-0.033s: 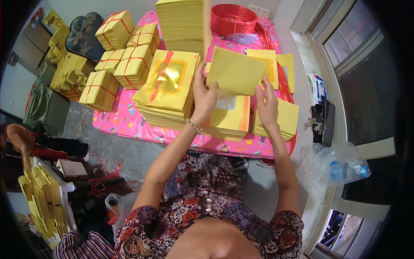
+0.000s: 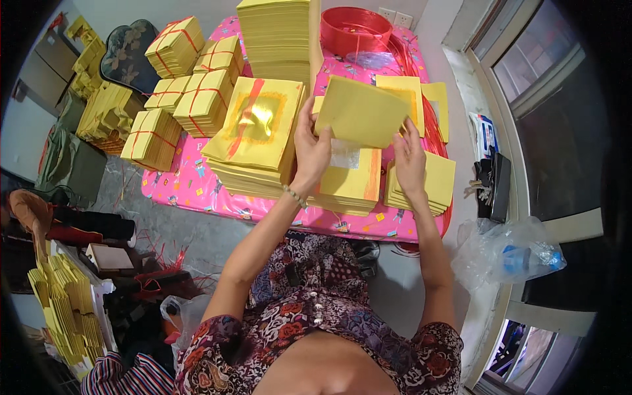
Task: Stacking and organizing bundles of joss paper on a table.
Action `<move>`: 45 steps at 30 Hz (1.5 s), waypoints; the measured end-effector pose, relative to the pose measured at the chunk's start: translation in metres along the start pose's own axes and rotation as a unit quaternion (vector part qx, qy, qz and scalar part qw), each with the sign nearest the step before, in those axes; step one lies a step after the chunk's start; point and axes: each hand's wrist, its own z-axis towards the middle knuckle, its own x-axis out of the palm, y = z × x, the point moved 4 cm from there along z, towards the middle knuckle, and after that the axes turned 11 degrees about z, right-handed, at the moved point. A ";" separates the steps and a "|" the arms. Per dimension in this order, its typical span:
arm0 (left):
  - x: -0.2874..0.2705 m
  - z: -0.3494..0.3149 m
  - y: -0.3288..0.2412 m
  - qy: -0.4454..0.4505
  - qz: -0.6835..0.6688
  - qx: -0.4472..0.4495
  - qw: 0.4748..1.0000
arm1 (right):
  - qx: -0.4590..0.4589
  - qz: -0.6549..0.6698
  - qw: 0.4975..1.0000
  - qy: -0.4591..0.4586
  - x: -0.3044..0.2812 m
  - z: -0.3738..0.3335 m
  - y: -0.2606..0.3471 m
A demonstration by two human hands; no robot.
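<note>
Between my two hands is a folded piece of yellow joss paper, held up and slightly tilted above the table. My left hand grips its left edge, the thumb in front. The fingers of my right hand pinch its lower right corner. Beneath it sits a stack of yellow joss paper with an orange edge and a pale silvery patch, partly hidden. A thick stack with a gold foil square stands left of my left hand. A smaller stack of folded yellow paper lies beside my right wrist.
On the pink table cover stand several red-tied yellow bundles, a tall yellow stack and a red ribbon coil. Red strips hang at the right. A plastic bag is by the window. Another person's arm shows far left.
The right side of the held joss paper has dipped a little, turning slightly clockwise. My right hand has shifted slightly with it; my left hand has barely moved.
</note>
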 end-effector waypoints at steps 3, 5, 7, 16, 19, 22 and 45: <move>0.007 -0.017 -0.022 0.031 -0.016 0.001 0.999 | 0.103 0.211 0.971 -0.048 -0.013 -0.010 -0.001; 0.011 -0.028 -0.028 0.062 -0.052 -0.006 0.997 | 0.121 0.255 0.958 -0.040 -0.021 -0.015 0.004; 0.019 -0.035 -0.028 0.067 -0.067 0.003 0.996 | 0.118 0.240 0.963 -0.044 -0.033 -0.022 0.010; 0.088 -0.043 -0.018 0.225 -0.027 -0.026 0.974 | 0.124 0.105 0.976 -0.146 -0.111 -0.055 -0.004; 0.120 -0.046 -0.007 0.246 0.088 -0.026 0.965 | 0.167 -0.070 0.973 -0.141 -0.137 -0.065 -0.031; 0.143 -0.054 0.013 0.281 0.181 -0.049 0.941 | 0.195 -0.191 0.954 -0.119 -0.144 -0.077 -0.029; 0.160 -0.092 0.056 0.219 0.344 -0.003 0.913 | 0.170 -0.289 0.942 -0.010 -0.141 -0.105 -0.076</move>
